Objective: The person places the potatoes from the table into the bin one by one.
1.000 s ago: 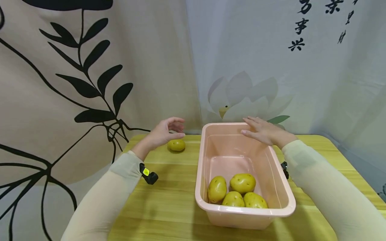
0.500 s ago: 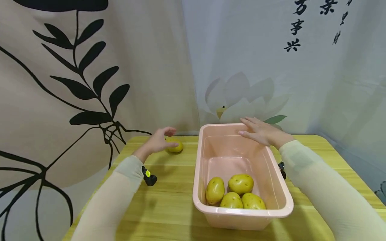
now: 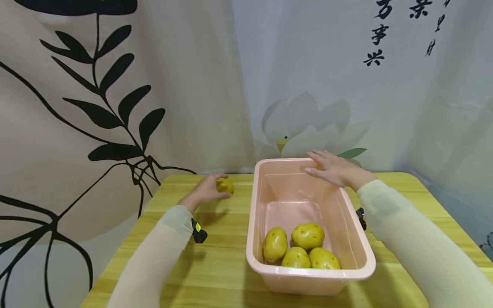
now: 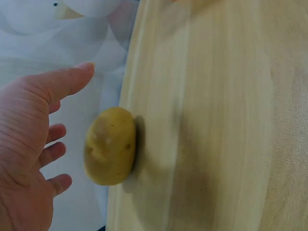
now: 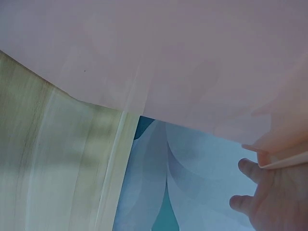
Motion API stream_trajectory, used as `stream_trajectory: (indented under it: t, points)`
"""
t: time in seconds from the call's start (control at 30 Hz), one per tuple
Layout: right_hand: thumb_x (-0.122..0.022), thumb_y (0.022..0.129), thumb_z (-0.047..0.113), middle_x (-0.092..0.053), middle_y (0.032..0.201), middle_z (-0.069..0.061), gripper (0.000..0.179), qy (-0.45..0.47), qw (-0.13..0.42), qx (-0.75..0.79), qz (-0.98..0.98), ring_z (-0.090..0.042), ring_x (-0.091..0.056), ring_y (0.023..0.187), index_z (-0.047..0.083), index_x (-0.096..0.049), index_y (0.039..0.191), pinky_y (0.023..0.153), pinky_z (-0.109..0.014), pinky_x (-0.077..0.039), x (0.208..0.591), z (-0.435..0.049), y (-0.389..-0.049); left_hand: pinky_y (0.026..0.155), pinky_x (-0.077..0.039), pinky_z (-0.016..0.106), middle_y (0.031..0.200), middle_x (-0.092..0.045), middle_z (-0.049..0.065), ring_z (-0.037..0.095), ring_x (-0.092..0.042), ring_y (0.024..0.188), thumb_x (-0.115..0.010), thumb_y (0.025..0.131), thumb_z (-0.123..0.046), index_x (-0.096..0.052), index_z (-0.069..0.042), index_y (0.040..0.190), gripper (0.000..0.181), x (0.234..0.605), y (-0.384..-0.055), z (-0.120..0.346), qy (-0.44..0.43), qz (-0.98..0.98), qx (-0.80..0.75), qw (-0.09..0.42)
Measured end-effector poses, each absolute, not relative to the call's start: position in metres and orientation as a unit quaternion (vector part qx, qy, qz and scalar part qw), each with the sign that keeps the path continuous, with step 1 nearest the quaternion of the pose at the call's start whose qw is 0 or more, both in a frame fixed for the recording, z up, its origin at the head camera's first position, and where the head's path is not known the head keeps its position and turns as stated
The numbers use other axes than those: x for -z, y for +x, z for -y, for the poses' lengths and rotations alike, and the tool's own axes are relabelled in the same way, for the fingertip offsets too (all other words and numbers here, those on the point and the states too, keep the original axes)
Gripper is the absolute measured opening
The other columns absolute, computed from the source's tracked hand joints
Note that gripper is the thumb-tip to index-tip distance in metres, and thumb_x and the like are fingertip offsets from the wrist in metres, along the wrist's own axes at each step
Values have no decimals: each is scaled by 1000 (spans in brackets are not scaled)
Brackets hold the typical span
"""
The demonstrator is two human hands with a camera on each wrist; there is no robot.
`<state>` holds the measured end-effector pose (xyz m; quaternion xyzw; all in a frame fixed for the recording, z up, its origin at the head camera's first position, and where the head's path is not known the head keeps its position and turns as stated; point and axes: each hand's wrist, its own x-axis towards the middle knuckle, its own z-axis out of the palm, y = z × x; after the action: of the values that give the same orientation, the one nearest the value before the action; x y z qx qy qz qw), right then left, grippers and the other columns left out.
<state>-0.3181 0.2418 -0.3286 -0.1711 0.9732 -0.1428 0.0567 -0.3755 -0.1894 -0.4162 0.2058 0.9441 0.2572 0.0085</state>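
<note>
A yellow potato lies on the table near its back edge. My left hand reaches to its left side, thumb in front and fingers behind. In the left wrist view a gap shows between the loosely bent fingers and the potato. My right hand rests over the far right corner of a pink plastic basin, fingers straight across the rim. The right wrist view shows two fingertips outside the basin, just below its rim. Several potatoes sit at the basin's near end.
The basin stands on a wood-grain table, right of the lone potato. A printed curtain hangs right behind the table's back edge. Black cameras are strapped at both wrists.
My left hand has come down and in toward the lone potato, its thumb and fingers now on either side of it. The right hand stays on the basin's corner. The view shifted slightly.
</note>
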Motion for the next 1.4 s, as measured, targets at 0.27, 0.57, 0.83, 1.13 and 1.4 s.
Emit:
stream_trajectory:
  t: [0.27, 0.57, 0.83, 1.13, 1.4]
  points:
    - [-30, 91, 73, -10, 160, -11, 84, -173, 40, 133, -975, -37, 1, 145, 20, -18, 155, 108, -68, 1, 332, -244, -318, 105, -35, 54, 148, -37, 13, 35, -35, 133, -80, 78, -37, -46, -12, 142, 77, 428, -381, 188, 192, -959, -207, 11]
    - [-29, 91, 73, -11, 160, -10, 83, -174, 33, 109, -978, -37, 0, 146, 21, -17, 155, 104, -71, 9, 330, -243, -319, 106, -33, 54, 146, -38, 14, 34, -33, 133, -81, 76, -39, -44, -10, 143, 81, 433, -390, 184, 189, -965, -179, 19]
    - [-28, 92, 72, -10, 160, -9, 82, -171, 34, 106, -979, -36, 0, 146, 22, -17, 155, 104, -71, 10, 330, -244, -320, 106, -33, 52, 146, -38, 14, 34, -34, 131, -82, 75, -41, -43, -11, 143, 84, 439, -400, 178, 183, -969, -164, 33]
    - [-27, 91, 74, -10, 161, -8, 83, -167, 36, 118, -978, -35, 1, 146, 23, -17, 155, 105, -70, 9, 332, -243, -320, 106, -32, 53, 142, -41, 14, 34, -35, 129, -82, 73, -42, -44, -10, 144, 86, 447, -408, 178, 176, -971, -161, 33]
    - [-28, 91, 74, -11, 161, -8, 82, -163, 34, 118, -979, -35, 0, 146, 24, -16, 155, 105, -70, 8, 333, -243, -321, 104, -34, 57, 144, -38, 14, 35, -35, 129, -81, 74, -45, -42, -13, 145, 87, 449, -409, 176, 176, -975, -131, 33]
